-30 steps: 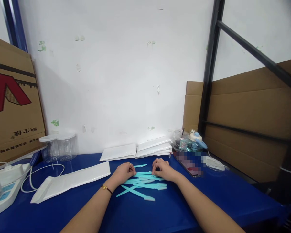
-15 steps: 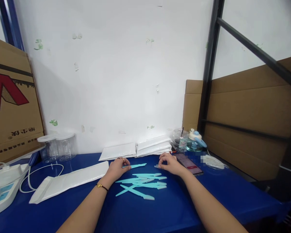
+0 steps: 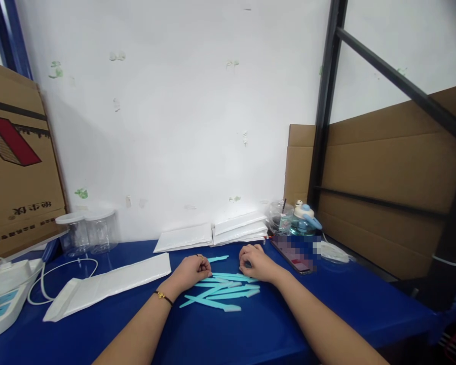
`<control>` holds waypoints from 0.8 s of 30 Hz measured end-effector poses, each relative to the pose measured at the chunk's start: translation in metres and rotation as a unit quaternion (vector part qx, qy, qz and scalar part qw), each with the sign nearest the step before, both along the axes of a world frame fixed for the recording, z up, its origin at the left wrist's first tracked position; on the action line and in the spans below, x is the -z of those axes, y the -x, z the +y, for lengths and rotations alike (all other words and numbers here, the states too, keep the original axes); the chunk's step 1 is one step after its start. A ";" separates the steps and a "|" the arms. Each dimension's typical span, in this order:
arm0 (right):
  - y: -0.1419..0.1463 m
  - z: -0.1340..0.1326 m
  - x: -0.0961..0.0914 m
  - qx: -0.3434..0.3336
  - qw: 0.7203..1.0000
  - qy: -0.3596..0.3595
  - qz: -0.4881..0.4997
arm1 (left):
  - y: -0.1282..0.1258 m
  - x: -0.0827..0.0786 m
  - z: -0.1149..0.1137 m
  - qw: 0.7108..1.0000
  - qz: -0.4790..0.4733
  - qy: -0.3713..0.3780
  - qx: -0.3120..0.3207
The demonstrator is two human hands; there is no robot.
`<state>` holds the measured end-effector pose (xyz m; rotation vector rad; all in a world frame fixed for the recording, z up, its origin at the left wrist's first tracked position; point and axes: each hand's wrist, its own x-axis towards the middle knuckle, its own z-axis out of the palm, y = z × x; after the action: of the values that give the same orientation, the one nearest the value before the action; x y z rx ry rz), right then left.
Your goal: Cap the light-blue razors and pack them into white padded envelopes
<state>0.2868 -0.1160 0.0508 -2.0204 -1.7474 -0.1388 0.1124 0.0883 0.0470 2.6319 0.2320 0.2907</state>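
– The white wall point(image 3: 175, 126) took centre stage, and oh, it was dotted with green and pale marks point(image 3: 81, 193)!
– Over right, a black metal frame point(image 3: 324, 111) stood before brown cardboard point(image 3: 391, 157); below stretched the blue tabletop point(image 3: 258, 337)!

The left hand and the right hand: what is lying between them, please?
In the head view, overlapping turquoise tools lie between the left hand and right hand, on the blue table.
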 end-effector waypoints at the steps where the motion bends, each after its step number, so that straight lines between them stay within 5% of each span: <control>1: 0.002 0.000 -0.001 -0.006 1.000 0.001 0.000 | 0.000 0.000 0.000 1.000 0.002 -0.003 0.001; 12: 0.001 -0.001 -0.001 -0.019 0.997 0.020 0.067 | -0.001 -0.001 -0.005 0.999 -0.007 -0.036 -0.022; 21: -0.027 -0.009 0.003 0.093 0.993 -0.034 0.068 | 0.007 -0.008 0.023 0.987 -0.027 -0.068 -0.144; 24: -0.028 -0.016 0.000 0.085 0.992 -0.035 0.086 | 0.010 -0.009 0.022 0.989 -0.047 -0.049 -0.132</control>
<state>0.3147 -0.1317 0.0510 -2.0625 -1.4465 -0.0768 0.1028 0.1105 0.0558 2.6741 0.5500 0.5256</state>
